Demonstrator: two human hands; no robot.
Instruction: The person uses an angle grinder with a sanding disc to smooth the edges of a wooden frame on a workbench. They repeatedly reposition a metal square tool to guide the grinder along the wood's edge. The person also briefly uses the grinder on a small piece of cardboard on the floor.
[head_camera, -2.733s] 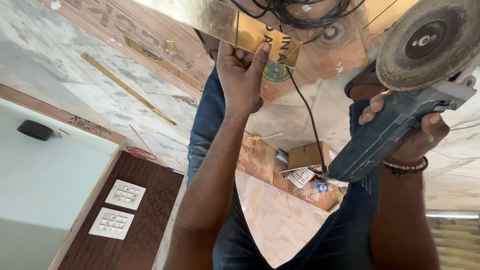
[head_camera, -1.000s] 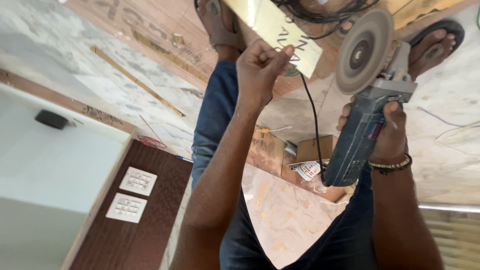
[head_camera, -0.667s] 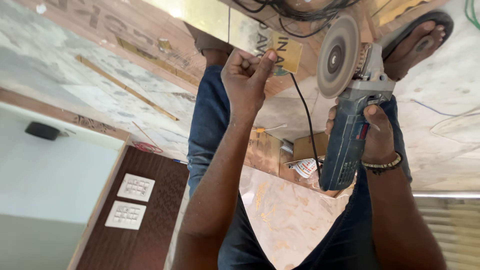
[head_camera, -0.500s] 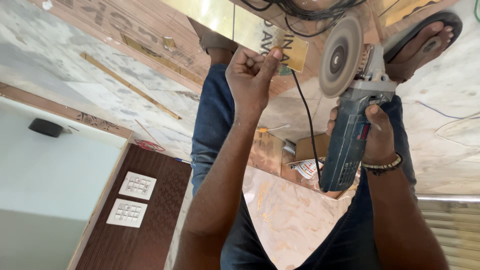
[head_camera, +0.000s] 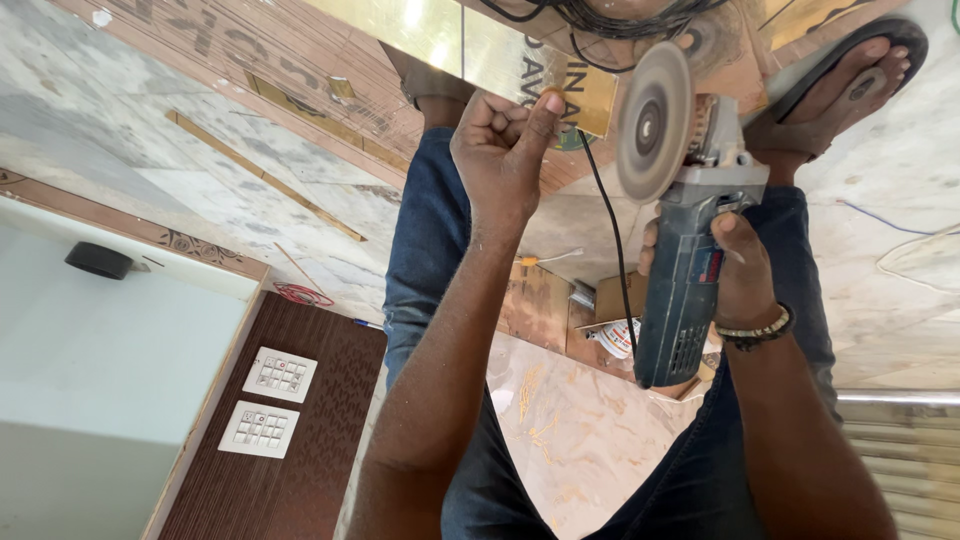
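Brass plate (head_camera: 500, 55) pinched by left hand (head_camera: 500, 150); right hand (head_camera: 745, 270) grips grinder (head_camera: 685, 270) beside it.

Pale marble floor (head_camera: 190, 150), dark wood panel (head_camera: 290, 440) with two white switch plates (head_camera: 281, 374).

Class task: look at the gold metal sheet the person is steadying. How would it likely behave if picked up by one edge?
The gold metal sheet looks thin and flat, so it would probably flex. Its mirror-like shine suggests a slippery surface. The left hand steadies its edge with the thumb, near the angle grinder.
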